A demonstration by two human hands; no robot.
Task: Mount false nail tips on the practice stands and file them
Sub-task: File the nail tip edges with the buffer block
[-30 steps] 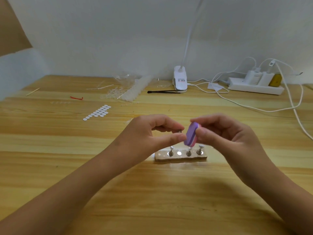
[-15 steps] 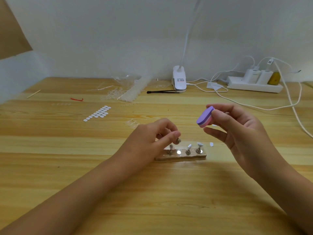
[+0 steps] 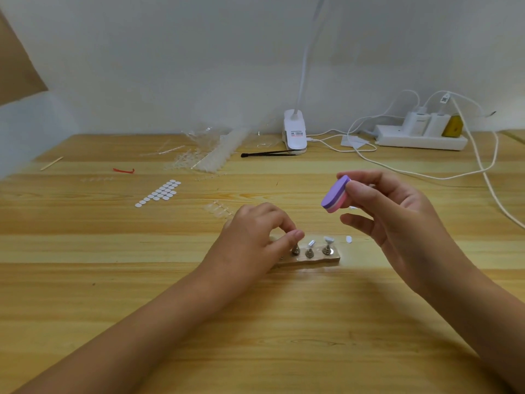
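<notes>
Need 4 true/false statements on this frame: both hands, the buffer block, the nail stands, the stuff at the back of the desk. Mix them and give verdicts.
1. The right hand holds the purple and pink foam buffer block in the air, clear of the stands. True.
2. The left hand lies flat, away from the wooden base. False: its fingertips pinch the leftmost visible metal stand on that base.
3. The black tweezers lie by the white clip lamp. True.
4. The red band sits right of the white power strip. False: the band lies far left and the strip is at the back right.
</notes>
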